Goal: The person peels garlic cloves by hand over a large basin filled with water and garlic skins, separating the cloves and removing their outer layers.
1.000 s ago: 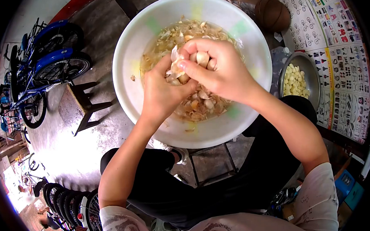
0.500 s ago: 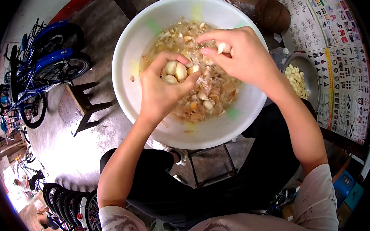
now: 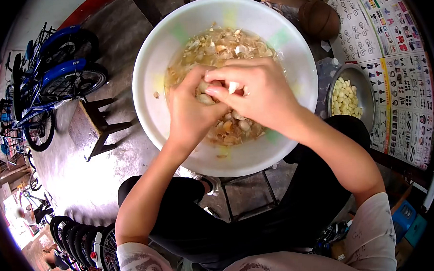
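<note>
Over a big white basin point(image 3: 150, 80), both my hands meet near its middle. My left hand point(image 3: 188, 107) is closed around several garlic cloves point(image 3: 204, 98), partly covered by the other hand. The fingertips of my right hand point(image 3: 261, 91) pinch at those cloves, and a pale garlic clove point(image 3: 234, 87) is tucked in its curled fingers. Below the hands, water in the basin holds loose garlic skins point(image 3: 229, 132) and more cloves. What exactly the right fingertips touch is hidden.
A metal bowl point(image 3: 369, 98) of peeled garlic cloves point(image 3: 344, 98) stands right of the basin, beside a clear plastic container point(image 3: 325, 71). A brown ball point(image 3: 319, 19) lies behind. At left are a wooden stool point(image 3: 91, 123) and blue bicycles point(image 3: 64, 75). A printed sheet point(image 3: 390, 77) covers the right side.
My right hand has moved left and down onto the cloves in my left hand. The gap between the hands has closed, and the left hand's cloves are now mostly covered.
</note>
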### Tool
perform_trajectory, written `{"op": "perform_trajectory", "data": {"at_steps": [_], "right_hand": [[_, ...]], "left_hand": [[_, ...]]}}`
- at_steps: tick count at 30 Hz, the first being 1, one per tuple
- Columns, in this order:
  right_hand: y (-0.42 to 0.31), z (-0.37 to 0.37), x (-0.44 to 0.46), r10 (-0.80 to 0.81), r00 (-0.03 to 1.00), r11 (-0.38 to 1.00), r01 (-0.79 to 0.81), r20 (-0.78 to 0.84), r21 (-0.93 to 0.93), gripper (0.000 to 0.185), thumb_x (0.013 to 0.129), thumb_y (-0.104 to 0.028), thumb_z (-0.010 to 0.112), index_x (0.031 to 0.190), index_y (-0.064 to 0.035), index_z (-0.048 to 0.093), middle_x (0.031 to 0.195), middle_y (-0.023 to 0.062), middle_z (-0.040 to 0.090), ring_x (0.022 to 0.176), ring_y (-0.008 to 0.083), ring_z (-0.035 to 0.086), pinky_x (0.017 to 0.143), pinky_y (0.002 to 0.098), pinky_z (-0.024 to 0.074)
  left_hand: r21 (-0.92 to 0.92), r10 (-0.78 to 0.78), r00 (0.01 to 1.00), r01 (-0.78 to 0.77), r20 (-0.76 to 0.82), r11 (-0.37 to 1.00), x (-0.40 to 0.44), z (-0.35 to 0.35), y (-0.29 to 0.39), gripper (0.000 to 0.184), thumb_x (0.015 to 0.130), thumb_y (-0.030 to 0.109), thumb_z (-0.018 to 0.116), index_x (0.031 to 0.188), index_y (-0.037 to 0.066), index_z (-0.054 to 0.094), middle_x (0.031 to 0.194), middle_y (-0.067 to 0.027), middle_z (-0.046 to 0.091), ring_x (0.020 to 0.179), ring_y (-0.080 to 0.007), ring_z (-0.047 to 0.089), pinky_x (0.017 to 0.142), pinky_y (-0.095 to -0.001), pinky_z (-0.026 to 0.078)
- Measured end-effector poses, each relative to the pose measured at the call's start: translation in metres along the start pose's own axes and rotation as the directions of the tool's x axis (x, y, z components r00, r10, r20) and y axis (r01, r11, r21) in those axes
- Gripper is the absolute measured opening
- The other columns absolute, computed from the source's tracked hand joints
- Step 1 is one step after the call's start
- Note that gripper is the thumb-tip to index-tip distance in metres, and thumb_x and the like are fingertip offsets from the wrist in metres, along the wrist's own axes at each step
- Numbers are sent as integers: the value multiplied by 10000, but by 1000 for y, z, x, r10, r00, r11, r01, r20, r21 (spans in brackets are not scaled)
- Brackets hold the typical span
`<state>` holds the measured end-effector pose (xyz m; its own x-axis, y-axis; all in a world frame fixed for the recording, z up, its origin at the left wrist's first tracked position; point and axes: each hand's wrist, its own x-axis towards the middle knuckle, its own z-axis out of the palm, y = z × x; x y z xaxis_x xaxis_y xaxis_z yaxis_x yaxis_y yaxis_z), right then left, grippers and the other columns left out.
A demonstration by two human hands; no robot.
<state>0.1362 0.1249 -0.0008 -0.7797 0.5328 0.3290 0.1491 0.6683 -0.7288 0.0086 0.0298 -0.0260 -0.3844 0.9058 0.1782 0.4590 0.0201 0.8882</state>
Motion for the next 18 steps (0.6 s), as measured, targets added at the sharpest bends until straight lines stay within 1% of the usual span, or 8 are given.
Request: {"op": "perform_trajectory", "data": {"at_steps": [3,5,7,8,10,14,16,18], "right_hand": [[-10,12,-6,134,991,991,-134,2,-11,199,775,-186,752,946,-86,736,749,97,690,621,250,647,581,354,516],[-10,19,-7,148,988,988,-146,-37,52,244,763,-172,757,995,-99,736,741,121,689,622,260,653,593,355,523],[-7,25,-8,175,982,965,-158,-70,208,214,760,-138,752,963,-74,733,717,124,686,600,258,657,582,340,517],[-7,25,-7,175,982,966,-158,-68,207,214,760,-138,752,963,-74,733,717,124,686,600,258,657,582,340,517],[-7,26,-4,257,965,910,-222,-57,350,174,757,-96,740,921,-37,726,700,134,681,562,243,651,559,322,498],[-8,26,-5,275,960,903,-242,-46,356,132,756,-65,713,877,-14,719,697,146,677,559,218,650,544,306,479],[-14,21,-4,414,906,839,-419,92,348,132,751,-56,691,873,-9,706,641,130,647,529,167,607,524,300,451],[-17,24,-6,428,899,815,-426,87,393,130,751,-57,682,870,-5,697,616,112,624,521,143,576,515,300,434]], "left_hand": [[35,-82,993,85,-80,996,-1,2,3,331,675,12,747,977,38,615,804,-115,685,752,-223,686,702,-309,523],[37,-69,993,73,-97,997,1,1,6,331,681,-9,733,982,41,607,805,-124,685,755,-237,690,693,-312,523],[29,-80,991,83,-109,996,0,1,6,335,673,-18,733,977,39,603,802,-132,684,746,-233,693,676,-314,523],[27,-81,991,84,-110,996,-1,2,8,335,673,-18,733,977,39,603,802,-132,684,746,-233,693,676,-314,523],[93,-160,982,169,-104,981,-5,4,11,343,670,-31,731,979,35,599,797,-139,683,734,-229,693,662,-317,525],[76,-98,991,105,-92,992,-10,6,3,361,671,-35,733,999,34,597,806,-147,686,731,-232,696,655,-315,527],[54,-42,997,45,-69,998,-10,6,1,382,675,-29,740,1022,39,596,845,-151,693,751,-244,702,660,-316,531],[60,-40,996,44,-77,997,-10,7,1,391,674,-27,742,1030,41,596,865,-153,695,759,-247,704,661,-317,533]]}}
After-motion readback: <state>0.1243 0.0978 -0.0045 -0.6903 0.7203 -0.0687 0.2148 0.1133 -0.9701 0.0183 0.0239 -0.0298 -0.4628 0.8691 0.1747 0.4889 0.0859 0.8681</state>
